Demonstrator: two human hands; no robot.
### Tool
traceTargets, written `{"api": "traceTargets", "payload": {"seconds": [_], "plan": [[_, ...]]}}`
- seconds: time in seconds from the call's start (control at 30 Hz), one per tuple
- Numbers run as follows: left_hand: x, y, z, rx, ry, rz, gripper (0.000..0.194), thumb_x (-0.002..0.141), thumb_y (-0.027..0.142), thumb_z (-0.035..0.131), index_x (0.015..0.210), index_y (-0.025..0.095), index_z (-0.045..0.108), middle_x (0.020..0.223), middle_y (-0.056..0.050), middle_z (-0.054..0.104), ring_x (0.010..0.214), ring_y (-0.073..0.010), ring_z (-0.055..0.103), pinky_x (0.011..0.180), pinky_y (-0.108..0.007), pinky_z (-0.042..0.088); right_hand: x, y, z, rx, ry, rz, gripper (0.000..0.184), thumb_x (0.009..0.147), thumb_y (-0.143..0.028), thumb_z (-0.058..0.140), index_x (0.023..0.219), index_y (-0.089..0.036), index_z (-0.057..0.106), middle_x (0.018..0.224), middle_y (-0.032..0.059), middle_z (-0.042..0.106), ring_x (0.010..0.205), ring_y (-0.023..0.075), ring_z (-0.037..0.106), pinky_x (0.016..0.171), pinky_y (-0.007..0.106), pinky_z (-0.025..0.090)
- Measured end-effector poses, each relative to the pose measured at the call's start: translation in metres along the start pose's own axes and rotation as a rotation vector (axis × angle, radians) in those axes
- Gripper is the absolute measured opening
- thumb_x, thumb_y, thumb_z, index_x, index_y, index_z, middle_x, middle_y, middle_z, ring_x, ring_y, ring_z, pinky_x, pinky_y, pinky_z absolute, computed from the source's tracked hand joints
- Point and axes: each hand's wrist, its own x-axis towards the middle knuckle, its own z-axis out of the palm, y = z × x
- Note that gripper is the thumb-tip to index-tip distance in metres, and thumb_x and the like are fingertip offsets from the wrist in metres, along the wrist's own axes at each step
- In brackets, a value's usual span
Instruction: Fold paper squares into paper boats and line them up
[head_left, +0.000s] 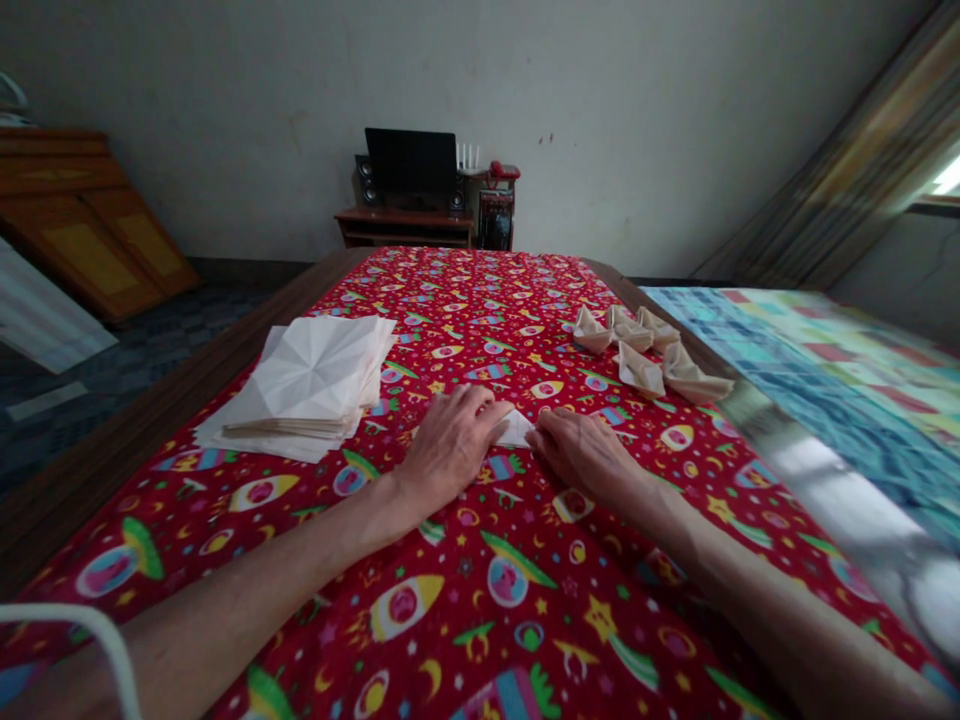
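Note:
A small piece of folded white paper point(514, 430) lies low on the red patterned cloth in the middle, mostly covered by my fingers. On its left part is my left hand point(456, 432), fingers bent and closed over the paper. At the paper's right end my right hand point(581, 445) has its thumb and fingers pinched together. To the left lies a stack of creased white paper sheets point(315, 365), the top one marked with folds spreading from its centre. Several folded paper boats point(640, 368) are grouped to the right, beyond my right hand.
The red cloth point(420, 610) covers a long table with a brown edge point(225, 352). A bed with a patterned sheet point(825, 390) stands on the right. Lower left, a white cable point(97, 625) crosses my left forearm. A screen point(411, 160) stands by the far wall.

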Motion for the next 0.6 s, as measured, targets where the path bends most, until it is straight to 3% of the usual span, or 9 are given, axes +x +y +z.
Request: {"api": "traceTargets", "payload": {"seconds": [0.1, 0.2, 0.47, 0.6], "plan": [[-0.004, 0.004, 0.001, 0.014, 0.024, 0.202, 0.031, 0.094, 0.018, 0.044, 0.123, 0.024, 0.051, 0.125, -0.003, 0.053, 0.114, -0.023, 0.044, 0.097, -0.039, 0.038, -0.001, 0.003, 0.004, 0.014, 0.033, -0.012, 0.02, 0.093, -0.03, 0.044, 0.081, -0.018, 0.055, 0.074, 0.0028, 0.062, 0.061, 0.0132, 0.053, 0.054, 0.026, 0.024], [-0.008, 0.007, 0.002, -0.019, -0.013, 0.28, 0.035, 0.093, 0.013, 0.041, 0.127, 0.017, 0.05, 0.132, -0.004, 0.051, 0.122, -0.021, 0.04, 0.105, -0.036, 0.032, -0.003, 0.004, 0.008, 0.007, 0.061, -0.019, 0.023, 0.093, -0.031, 0.043, 0.078, -0.019, 0.055, 0.071, 0.0021, 0.062, 0.06, 0.0134, 0.053, 0.055, 0.027, 0.024], [-0.016, 0.001, 0.007, -0.08, -0.178, 0.246, 0.057, 0.083, 0.003, 0.035, 0.138, 0.017, 0.039, 0.144, -0.004, 0.042, 0.138, -0.0192, 0.027, 0.113, -0.04, 0.022, -0.005, -0.005, 0.004, -0.016, 0.087, 0.097, 0.029, 0.095, -0.035, 0.042, 0.079, -0.018, 0.058, 0.066, 0.0029, 0.062, 0.056, 0.0138, 0.053, 0.051, 0.027, 0.021], [-0.019, 0.0, 0.004, -0.093, -0.232, 0.215, 0.066, 0.076, 0.001, 0.036, 0.14, 0.018, 0.036, 0.147, -0.004, 0.037, 0.139, -0.0196, 0.025, 0.113, -0.043, 0.023, -0.007, -0.01, -0.002, -0.052, 0.088, 0.138, 0.027, 0.094, -0.034, 0.043, 0.083, -0.017, 0.061, 0.07, 0.0047, 0.064, 0.06, 0.0163, 0.057, 0.051, 0.027, 0.027]]}}
